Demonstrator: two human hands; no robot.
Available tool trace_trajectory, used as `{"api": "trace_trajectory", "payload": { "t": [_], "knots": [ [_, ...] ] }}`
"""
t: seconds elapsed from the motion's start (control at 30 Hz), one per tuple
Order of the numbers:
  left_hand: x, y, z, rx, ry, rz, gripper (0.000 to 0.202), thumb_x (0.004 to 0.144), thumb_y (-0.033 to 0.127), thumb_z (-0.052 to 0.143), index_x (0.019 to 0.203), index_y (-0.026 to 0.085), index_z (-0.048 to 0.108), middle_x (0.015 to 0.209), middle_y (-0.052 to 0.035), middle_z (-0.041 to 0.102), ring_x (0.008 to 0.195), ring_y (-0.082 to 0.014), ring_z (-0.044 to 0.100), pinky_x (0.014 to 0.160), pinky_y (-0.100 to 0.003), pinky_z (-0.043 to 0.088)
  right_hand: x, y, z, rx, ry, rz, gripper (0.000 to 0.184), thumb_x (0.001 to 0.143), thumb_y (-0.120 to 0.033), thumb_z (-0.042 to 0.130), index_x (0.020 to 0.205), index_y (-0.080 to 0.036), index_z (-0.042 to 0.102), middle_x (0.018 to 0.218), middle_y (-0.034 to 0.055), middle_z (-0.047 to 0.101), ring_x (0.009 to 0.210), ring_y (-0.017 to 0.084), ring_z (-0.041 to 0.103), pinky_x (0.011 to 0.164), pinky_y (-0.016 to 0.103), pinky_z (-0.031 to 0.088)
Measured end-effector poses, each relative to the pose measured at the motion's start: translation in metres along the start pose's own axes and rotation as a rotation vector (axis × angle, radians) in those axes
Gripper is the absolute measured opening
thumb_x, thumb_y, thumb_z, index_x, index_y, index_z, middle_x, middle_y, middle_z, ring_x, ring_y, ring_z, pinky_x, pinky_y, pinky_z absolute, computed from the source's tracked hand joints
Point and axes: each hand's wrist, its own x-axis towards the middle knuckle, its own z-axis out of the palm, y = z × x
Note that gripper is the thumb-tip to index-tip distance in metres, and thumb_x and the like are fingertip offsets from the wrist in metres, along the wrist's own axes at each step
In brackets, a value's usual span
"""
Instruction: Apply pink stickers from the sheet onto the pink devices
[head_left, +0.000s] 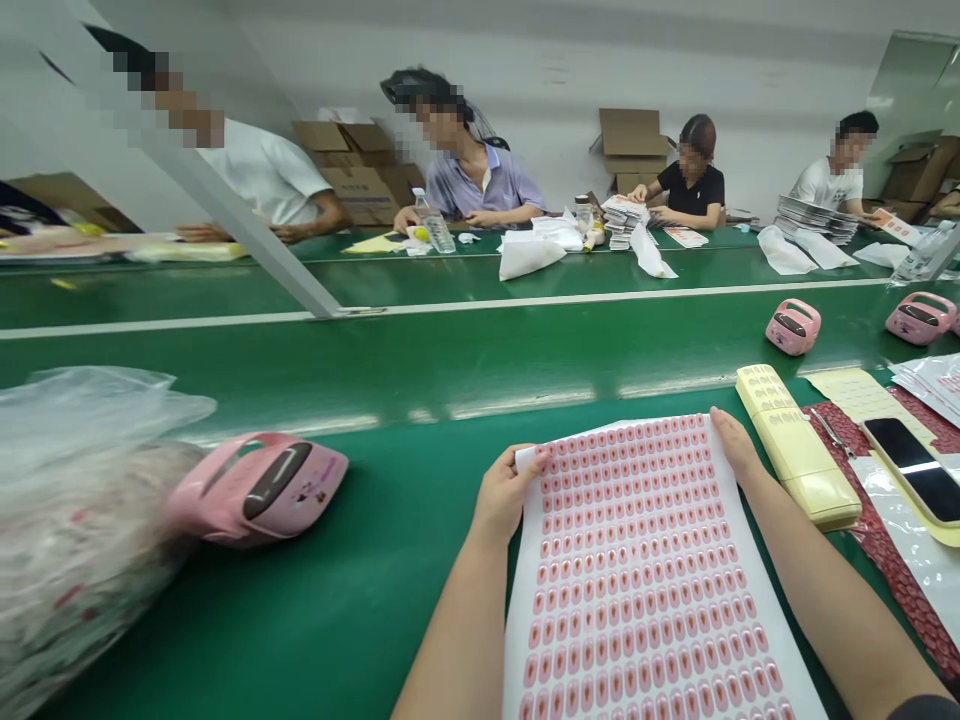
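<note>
A long white sheet [645,560] covered in rows of pink, nail-shaped stickers stretches from the far middle of the green table down past the lower edge of the view. At its far left corner my left hand [504,488] pinches the paper, thumb on top. My right hand [733,446] grips the far right corner, its fingers partly hidden behind the sheet. Right beside my right hand lies a pale yellow long case [799,445] with nail-shaped bumps at its far end.
To the left are a pink handled device [259,488] and a full clear plastic bag [82,560]. On the right lie a phone [919,468], tweezers [832,433] and a yellow sheet [870,405]. A slanted metal post [240,225] and several seated people are across the table.
</note>
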Motion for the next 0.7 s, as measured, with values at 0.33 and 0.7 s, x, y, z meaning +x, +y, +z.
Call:
{"api": "trace_trajectory", "payload": {
  "t": [0.33, 0.7],
  "knots": [
    [-0.0013, -0.0002, 0.0019, 0.109, 0.149, 0.012, 0.047, 0.035, 0.052, 0.075, 0.059, 0.015, 0.058, 0.050, 0.0033, 0.056, 0.045, -0.0101, 0.047, 0.042, -0.022, 0.037, -0.0009, 0.0048, -0.0010, -0.151, 0.102, -0.114, 0.049, 0.067, -0.065, 0.051, 0.053, -0.020, 0.036, 0.051, -0.0065, 0.034, 0.051, 0.009, 0.031, 0.049, 0.023, 0.027],
    [0.0014, -0.0063, 0.0012, 0.185, 0.234, 0.042, 0.039, 0.041, 0.047, 0.074, 0.050, 0.017, 0.051, 0.042, 0.0071, 0.047, 0.041, -0.0066, 0.037, 0.038, -0.019, 0.028, -0.0030, 0.0039, 0.0001, -0.229, 0.180, -0.139, 0.046, 0.070, -0.060, 0.050, 0.052, -0.021, 0.033, 0.050, -0.0068, 0.030, 0.051, 0.009, 0.028, 0.048, 0.023, 0.025]
  ]
}}
